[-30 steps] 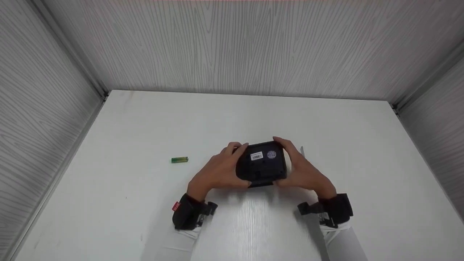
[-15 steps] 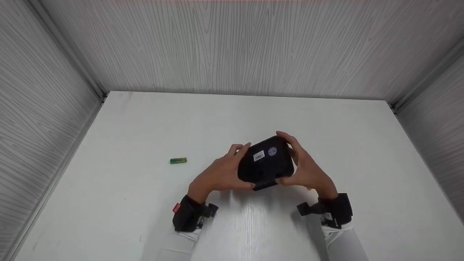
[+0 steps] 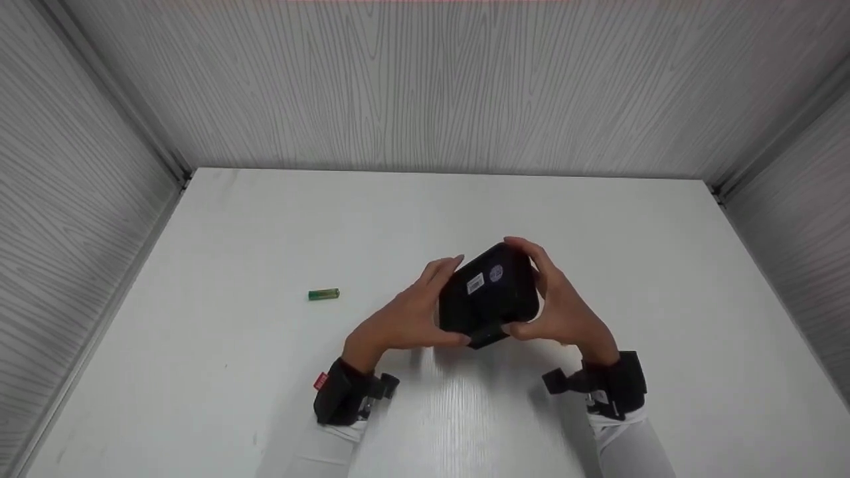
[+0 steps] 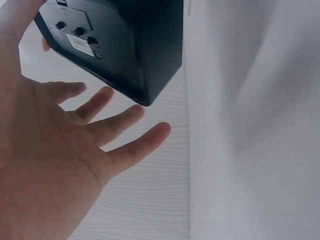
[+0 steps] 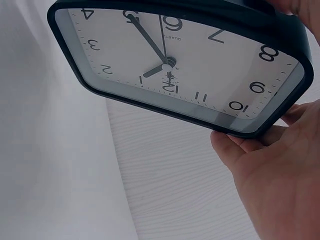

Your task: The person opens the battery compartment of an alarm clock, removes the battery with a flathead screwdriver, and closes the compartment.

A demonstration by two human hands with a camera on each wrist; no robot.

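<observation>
A black alarm clock (image 3: 488,299) is held tilted over the white table, its back toward the head view with a barcode label and a round sticker. In the right wrist view the clock's white dial (image 5: 200,65) shows numerals and black hands. My right hand (image 3: 564,305) grips its right side, thumb on the lower edge and fingers at the upper corner. My left hand (image 3: 405,315) is around the left side, thumb at the bottom edge, index fingertip by the top; its other fingers (image 4: 115,125) are spread just off the case in the left wrist view. Small knobs (image 4: 78,31) show on the back.
A green battery (image 3: 324,294) lies on the white tabletop (image 3: 265,232) left of the hands. Grey wood-grain panels (image 3: 425,86) stand behind the table and on both sides.
The clock has turned counter-clockwise and tilted, its right side rising with my right hand. A thin grey strip beside that hand is no longer visible. The battery stays put.
</observation>
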